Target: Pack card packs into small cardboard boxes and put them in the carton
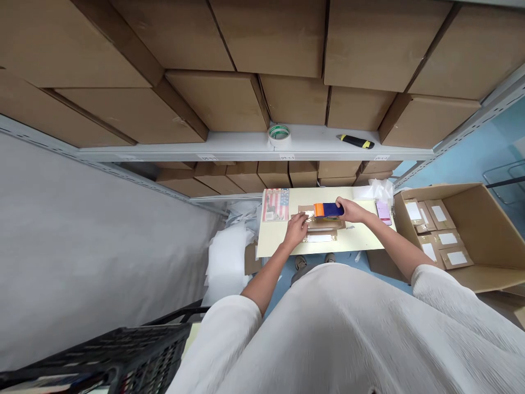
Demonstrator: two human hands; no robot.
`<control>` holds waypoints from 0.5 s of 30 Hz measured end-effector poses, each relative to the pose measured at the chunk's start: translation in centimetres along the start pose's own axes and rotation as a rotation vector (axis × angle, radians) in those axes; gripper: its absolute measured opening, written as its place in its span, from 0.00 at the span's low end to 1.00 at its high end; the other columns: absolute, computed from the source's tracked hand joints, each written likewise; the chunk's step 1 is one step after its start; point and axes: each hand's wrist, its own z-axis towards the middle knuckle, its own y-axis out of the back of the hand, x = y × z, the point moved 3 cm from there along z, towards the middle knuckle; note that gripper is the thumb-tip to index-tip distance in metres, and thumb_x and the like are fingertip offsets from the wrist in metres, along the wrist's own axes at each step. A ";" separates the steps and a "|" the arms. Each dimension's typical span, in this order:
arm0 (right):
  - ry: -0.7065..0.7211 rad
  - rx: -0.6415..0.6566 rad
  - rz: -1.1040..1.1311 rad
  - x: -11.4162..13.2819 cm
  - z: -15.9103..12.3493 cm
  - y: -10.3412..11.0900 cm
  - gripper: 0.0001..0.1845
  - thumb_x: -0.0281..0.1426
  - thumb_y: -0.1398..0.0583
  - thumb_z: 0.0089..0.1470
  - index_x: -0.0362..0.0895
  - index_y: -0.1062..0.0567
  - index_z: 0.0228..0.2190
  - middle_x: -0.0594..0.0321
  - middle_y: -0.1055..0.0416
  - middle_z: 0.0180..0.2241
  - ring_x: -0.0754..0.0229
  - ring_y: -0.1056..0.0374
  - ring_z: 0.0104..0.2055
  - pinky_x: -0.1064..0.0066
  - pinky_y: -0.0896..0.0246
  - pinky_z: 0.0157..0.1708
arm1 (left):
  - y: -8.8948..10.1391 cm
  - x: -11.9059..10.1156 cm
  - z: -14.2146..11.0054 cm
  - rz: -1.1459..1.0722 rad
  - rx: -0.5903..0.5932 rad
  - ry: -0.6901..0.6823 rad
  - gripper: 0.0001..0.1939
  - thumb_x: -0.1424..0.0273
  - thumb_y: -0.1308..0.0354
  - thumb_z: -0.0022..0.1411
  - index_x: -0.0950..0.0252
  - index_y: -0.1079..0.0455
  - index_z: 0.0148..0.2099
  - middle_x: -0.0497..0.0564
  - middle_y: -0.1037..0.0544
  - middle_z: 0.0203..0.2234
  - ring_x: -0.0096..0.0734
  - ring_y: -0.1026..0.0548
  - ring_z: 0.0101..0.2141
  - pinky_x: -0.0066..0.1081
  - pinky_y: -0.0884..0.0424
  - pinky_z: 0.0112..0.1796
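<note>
A brown cardboard package [339, 224] with clear tape on it lies on the pale yellow tabletop [276, 241]. My right hand [348, 209] is closed on the dark blue end of a tape dispenser [328, 210], whose orange end faces left over the package. At the package's left side, my left hand [296, 229] rests with its fingers stretched out on the taped cardboard. A white label [320, 238] shows on the cardboard nearest my body. The underside of the dispenser is hidden.
A flag-patterned packet [275, 205] and a phone [383, 212] lie on the table. Tape roll [279, 134] and utility knife [356, 142] sit on the shelf ahead. A large carton [471, 230] of labelled packages stands right; white wrapping [225, 257] and a black crate [147, 350] are left.
</note>
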 end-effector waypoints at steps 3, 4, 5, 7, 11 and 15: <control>0.007 -0.010 0.018 0.0 0.0 -0.1 0.22 0.34 0.35 0.46 0.52 0.43 0.37 0.66 0.31 0.35 0.56 0.38 0.35 0.67 0.46 0.34 | 0.9 -0.4 1.0 -0.251 -0.110 0.160 0.16 0.66 0.45 0.74 0.60 0.21 0.57 0.57 0.17 0.55 0.45 0.19 0.56 0.48 0.23 0.60; 0.010 -0.014 0.020 0.0 0.0 -0.1 0.22 0.34 0.35 0.46 0.52 0.43 0.36 0.66 0.31 0.35 0.56 0.38 0.35 0.67 0.46 0.34 | 1.1 -0.7 1.5 -0.333 -0.132 0.214 0.14 0.65 0.43 0.74 0.61 0.21 0.56 0.57 0.16 0.52 0.43 0.18 0.53 0.46 0.22 0.57; 0.011 -0.019 0.021 0.2 0.0 -0.2 0.22 0.33 0.35 0.45 0.52 0.43 0.36 0.66 0.30 0.35 0.56 0.38 0.35 0.68 0.46 0.34 | 1.2 -0.9 1.9 -0.406 -0.150 0.255 0.13 0.65 0.41 0.73 0.61 0.21 0.55 0.57 0.15 0.50 0.42 0.17 0.50 0.44 0.21 0.55; 0.012 -0.027 0.017 0.4 0.1 -0.3 0.22 0.32 0.35 0.44 0.52 0.42 0.36 0.66 0.30 0.35 0.56 0.37 0.35 0.68 0.45 0.34 | 1.4 -1.6 2.6 -0.514 -0.173 0.303 0.10 0.64 0.37 0.70 0.62 0.22 0.51 0.56 0.14 0.45 0.40 0.16 0.47 0.42 0.20 0.53; 0.014 -0.026 0.007 0.6 0.2 -0.4 0.21 0.31 0.36 0.43 0.51 0.42 0.36 0.65 0.30 0.35 0.56 0.38 0.35 0.68 0.46 0.34 | 1.3 -2.7 3.0 -0.650 -0.199 0.361 0.11 0.64 0.31 0.63 0.62 0.23 0.46 0.53 0.14 0.38 0.37 0.16 0.41 0.37 0.20 0.47; 0.027 -0.022 0.010 0.6 0.0 -0.5 0.21 0.31 0.37 0.44 0.51 0.43 0.36 0.65 0.31 0.36 0.56 0.38 0.35 0.68 0.47 0.34 | 1.1 -3.5 2.8 -0.746 -0.200 0.405 0.15 0.67 0.28 0.56 0.62 0.22 0.45 0.51 0.16 0.33 0.35 0.18 0.37 0.33 0.24 0.40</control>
